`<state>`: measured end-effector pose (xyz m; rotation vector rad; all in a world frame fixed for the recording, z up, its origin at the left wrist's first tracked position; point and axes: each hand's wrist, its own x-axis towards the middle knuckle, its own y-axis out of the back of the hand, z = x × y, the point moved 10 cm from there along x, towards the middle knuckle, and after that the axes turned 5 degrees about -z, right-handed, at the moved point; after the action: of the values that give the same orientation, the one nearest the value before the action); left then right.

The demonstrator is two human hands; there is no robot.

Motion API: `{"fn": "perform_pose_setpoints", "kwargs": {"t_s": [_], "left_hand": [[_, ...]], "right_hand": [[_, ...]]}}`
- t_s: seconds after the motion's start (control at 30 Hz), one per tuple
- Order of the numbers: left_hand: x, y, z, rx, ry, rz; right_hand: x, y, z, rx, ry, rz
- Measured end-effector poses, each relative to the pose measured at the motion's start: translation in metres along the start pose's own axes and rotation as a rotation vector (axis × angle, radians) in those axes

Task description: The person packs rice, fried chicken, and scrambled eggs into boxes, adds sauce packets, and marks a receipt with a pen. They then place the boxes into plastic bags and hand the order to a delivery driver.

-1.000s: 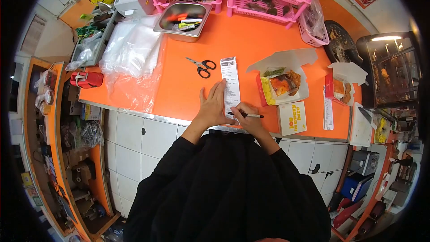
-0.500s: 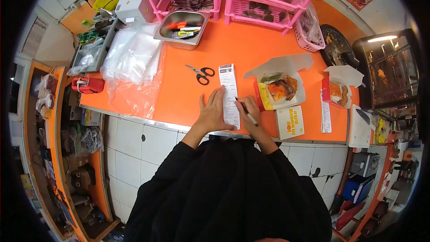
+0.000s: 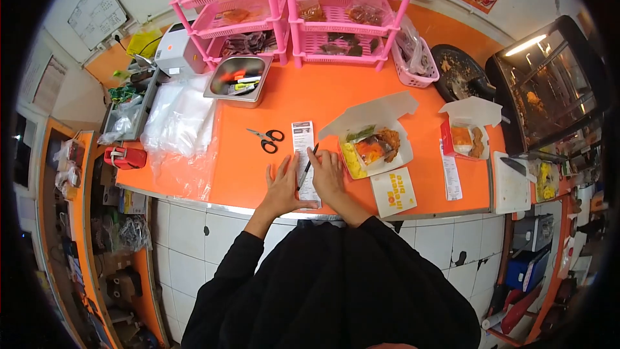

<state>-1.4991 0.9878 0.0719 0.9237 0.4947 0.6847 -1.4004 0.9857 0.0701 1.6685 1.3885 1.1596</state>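
Observation:
A long printed receipt (image 3: 302, 136) lies near the counter's front edge. My left hand (image 3: 283, 190) rests along its left side, fingers spread, thumb across its lower end. A dark pen (image 3: 306, 171) slants over the receipt between my hands. Beside it is my right hand (image 3: 329, 178), with its fingers stretched out and the index fingertip close to the pen's upper end. Black-handled scissors (image 3: 268, 140) lie up and left of the receipt. To the right, an open box (image 3: 402, 130) holds fried chicken and other food, with a printed yellow-and-white card (image 3: 393, 192) before it.
A smaller open food box (image 3: 478, 113) and second receipt (image 3: 452, 178) are on the right, near a white board with a knife (image 3: 514, 166). Pink racks (image 3: 342, 57), a metal tray of markers (image 3: 257, 94) and plastic bags (image 3: 181, 116) stand behind and left.
The view has shifted, so the counter appears lower and further left. My right hand has left its writing grip; its fingers are extended and the pen now slants the other way.

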Motion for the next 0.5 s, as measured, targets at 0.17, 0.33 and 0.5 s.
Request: {"fn": "perform_pose_setpoints", "kwargs": {"t_s": [0.17, 0.33, 0.5], "left_hand": [[-0.006, 0.025, 0.013, -0.035, 0.057, 0.132], [0.013, 0.087, 0.035, -0.293, -0.037, 0.478], [0.076, 0.113, 0.059, -0.446, -0.154, 0.585]], "right_hand": [[-0.004, 0.010, -0.004, 0.032, 0.006, 0.000], [-0.013, 0.106, -0.008, 0.326, 0.249, 0.211], [0.025, 0.243, 0.111, -0.039, 0.039, 0.674]]}}
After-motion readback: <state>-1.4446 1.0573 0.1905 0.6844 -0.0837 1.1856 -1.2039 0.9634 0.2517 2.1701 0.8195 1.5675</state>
